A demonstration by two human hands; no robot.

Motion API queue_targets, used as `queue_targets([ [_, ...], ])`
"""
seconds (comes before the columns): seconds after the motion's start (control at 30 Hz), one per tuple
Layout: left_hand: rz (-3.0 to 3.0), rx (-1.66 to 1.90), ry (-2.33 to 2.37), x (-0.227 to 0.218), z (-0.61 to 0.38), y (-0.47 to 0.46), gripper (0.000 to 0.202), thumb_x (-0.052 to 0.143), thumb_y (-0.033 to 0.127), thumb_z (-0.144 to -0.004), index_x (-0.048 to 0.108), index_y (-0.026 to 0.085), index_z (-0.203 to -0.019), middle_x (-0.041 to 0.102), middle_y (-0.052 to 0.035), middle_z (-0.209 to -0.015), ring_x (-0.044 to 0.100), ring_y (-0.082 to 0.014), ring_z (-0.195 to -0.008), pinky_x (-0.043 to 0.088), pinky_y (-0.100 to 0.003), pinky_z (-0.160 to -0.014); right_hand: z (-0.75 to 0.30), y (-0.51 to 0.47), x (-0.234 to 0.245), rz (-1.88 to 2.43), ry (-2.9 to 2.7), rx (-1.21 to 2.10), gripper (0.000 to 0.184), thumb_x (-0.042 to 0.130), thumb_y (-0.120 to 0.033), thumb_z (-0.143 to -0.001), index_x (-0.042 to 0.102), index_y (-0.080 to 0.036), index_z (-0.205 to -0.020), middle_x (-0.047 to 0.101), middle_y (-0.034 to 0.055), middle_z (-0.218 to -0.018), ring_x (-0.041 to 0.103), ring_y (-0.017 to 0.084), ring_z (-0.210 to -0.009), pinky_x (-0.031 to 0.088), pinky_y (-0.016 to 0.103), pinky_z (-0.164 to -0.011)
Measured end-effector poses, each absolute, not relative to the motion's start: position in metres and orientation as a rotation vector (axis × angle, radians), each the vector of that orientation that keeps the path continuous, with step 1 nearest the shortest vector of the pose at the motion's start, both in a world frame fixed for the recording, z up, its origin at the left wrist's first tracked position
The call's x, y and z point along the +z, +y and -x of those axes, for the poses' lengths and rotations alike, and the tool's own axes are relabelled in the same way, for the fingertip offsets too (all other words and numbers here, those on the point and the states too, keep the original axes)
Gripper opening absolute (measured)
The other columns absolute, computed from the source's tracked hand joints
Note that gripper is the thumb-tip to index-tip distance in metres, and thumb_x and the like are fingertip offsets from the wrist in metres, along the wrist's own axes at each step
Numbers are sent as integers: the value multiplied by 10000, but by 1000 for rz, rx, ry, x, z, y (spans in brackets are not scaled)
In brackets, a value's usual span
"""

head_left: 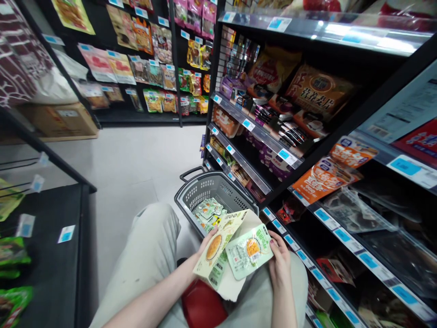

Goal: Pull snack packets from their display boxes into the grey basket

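Observation:
My left hand (204, 249) grips a cream and green cardboard display box (218, 248), tilted and open over my lap, with a picture of food on its side. Between the thumb and fingers of my right hand (280, 259) is a light green snack pouch (251, 250) with an orange food picture. It overlaps the box's open side. Beyond the box, a grey shopping basket (221, 187) stands on the floor with several similar green pouches (209, 209) in it. My left fingers are partly hidden behind the box.
Shelves of packaged food (317, 95) rise close on the right, with orange packs (321, 177) jutting out near my right side. A black display rack (44, 255) stands at left. Hanging snack bags (160, 73) line the back, and a cardboard carton (61, 120) sits at far left. Something red (203, 305) is beneath me.

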State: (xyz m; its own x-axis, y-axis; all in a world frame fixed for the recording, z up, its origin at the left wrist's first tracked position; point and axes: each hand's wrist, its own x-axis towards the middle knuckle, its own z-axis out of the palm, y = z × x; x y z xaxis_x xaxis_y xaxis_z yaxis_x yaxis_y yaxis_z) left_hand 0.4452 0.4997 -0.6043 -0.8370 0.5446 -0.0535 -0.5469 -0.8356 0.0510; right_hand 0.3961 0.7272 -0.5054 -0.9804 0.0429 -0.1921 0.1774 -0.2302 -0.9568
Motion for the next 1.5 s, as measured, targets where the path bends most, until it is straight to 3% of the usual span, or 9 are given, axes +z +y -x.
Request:
queue_targets([
  [0.77, -20, 2545, 67, -606, -445, 499, 550, 464, 522, -909, 690, 76, -1139, 742, -119, -1047, 715, -214, -957, 529, -280, -869, -398, 726, -504, -245, 1951, -2381, 377, 823, -427, -615, 732, -273, -947, 705, 5, -735, 603, 172, -604, 464, 265, -558],
  [0.9, -3, 2555, 69, -613, -442, 499, 558, 451, 530, -914, 673, 93, -1181, 730, -114, -1094, 704, -218, -1004, 515, -298, -914, -402, 726, -503, -233, 1913, -2393, 451, 826, -409, -626, 718, -246, -1031, 728, 55, -879, 642, 208, -712, 507, 313, -640],
  [1.07, 59, 2578, 87, -622, -441, 500, 608, 434, 553, -912, 613, 95, -1270, 687, -129, -1201, 673, -253, -1077, 479, -362, -980, -410, 730, -501, -125, 1879, -2427, 297, 846, -396, -608, 719, -235, -823, 686, 52, -836, 616, 192, -734, 495, 310, -682],
  [1.23, 177, 2627, 84, -622, -438, 501, 612, 449, 560, -901, 611, 100, -1270, 687, -133, -1202, 664, -271, -1086, 459, -392, -1016, -415, 732, -496, 159, 1996, -2464, 167, 807, -361, -668, 692, -248, -707, 598, 41, -897, 575, 215, -914, 461, 334, -807],
  [1.4, 195, 2658, 30, -619, -438, 499, 551, 506, 539, -883, 663, 114, -1196, 711, -117, -1154, 678, -249, -1067, 486, -346, -1000, -413, 730, -498, 93, 2037, -2448, 247, 823, -289, -599, 616, -212, -489, 561, 68, -1087, 528, 267, -1033, 455, 334, -754],
  [1.5, 198, 2629, 26, -619, -440, 500, 550, 498, 539, -888, 669, 107, -1183, 730, -114, -1101, 702, -244, -1006, 506, -348, -970, -410, 728, -499, 52, 2089, -2415, 238, 805, -282, -597, 622, -206, -464, 557, 77, -1174, 515, 284, -1081, 459, 358, -801],
])
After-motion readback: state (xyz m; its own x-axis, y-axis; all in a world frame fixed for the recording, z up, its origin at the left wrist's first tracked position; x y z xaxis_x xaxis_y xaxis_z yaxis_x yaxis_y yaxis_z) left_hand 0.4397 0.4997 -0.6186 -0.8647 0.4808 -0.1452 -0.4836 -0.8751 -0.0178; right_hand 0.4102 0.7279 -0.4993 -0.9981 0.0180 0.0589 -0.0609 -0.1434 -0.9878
